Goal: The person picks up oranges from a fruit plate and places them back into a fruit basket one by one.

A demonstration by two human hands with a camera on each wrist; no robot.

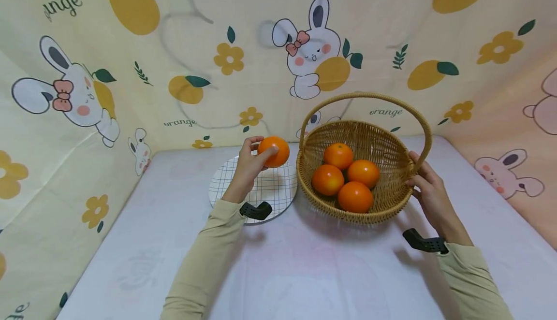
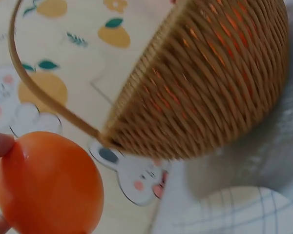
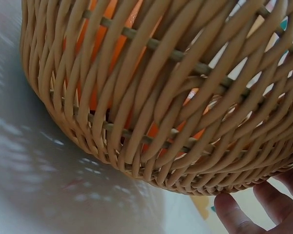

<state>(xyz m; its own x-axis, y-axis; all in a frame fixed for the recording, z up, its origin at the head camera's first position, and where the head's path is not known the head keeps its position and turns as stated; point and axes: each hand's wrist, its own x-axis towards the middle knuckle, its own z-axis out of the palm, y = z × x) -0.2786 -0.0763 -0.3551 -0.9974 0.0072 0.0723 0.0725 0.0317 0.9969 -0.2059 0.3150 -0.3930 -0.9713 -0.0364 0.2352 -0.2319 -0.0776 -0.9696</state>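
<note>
My left hand pinches an orange between thumb and fingers, above the back part of a round white plate with a dark grid pattern. In the left wrist view, the held orange appears large at lower left, with only two fingertips showing beside it. On the right stands a wicker basket with a tall arched handle, tilted so its mouth faces me. Several oranges lie inside. My right hand grips the basket's right side by the handle's foot; its fingertips touch the weave.
A white cloth covers the table. Behind it and along both sides hangs a cream curtain printed with rabbits, flowers and oranges. The basket's left side stands close to the plate's right edge, and its arched handle rises in front of the curtain.
</note>
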